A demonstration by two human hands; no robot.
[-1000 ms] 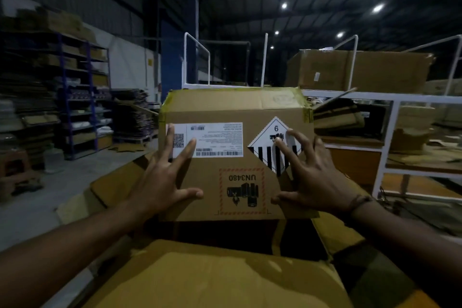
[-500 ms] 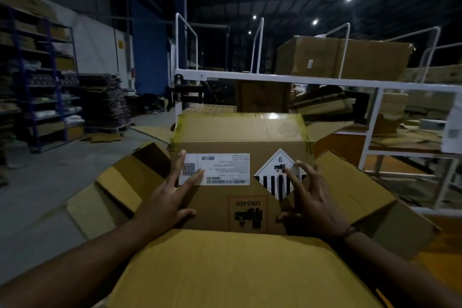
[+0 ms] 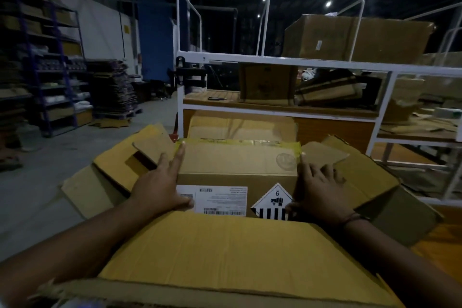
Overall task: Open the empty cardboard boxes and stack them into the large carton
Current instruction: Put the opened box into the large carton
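Flat-handed, both hands press the box (image 3: 237, 165) between them without closing round it. Left hand (image 3: 160, 187) lies against the box's left end with its fingers straight; the index reaches up to the far left corner of the top, where yellow tape (image 3: 240, 142) runs along the edge, and the thumb rests on the white label (image 3: 220, 199) on the near face. Right hand (image 3: 320, 192) lies on the right end, index stretched up to the top edge, the other fingers spread and only lightly bent, thumb on the near face beside the black-and-white diamond mark (image 3: 272, 204). A dark band (image 3: 355, 217) circles that wrist. Both forearms come in over the near corners of the carton (image 3: 225, 252).

The box stands inside the carton, upright and closed, its top level and its lower part hidden behind the carton's near flap. It sits midway between the carton's left and right edges. All of the carton's flaps are folded outward: the left flaps (image 3: 140, 157) lean away beside the left hand, and the right flap (image 3: 370, 177) spreads out behind the right hand. What else is in the carton cannot be seen.

Behind the carton stands a white rack (image 3: 275, 61). A big brown case (image 3: 357, 37) sits on its top shelf, and a smaller case (image 3: 267, 82) and crumpled cardboard on the shelf below. Blue shelving (image 3: 50, 70) with stock lines the left wall.
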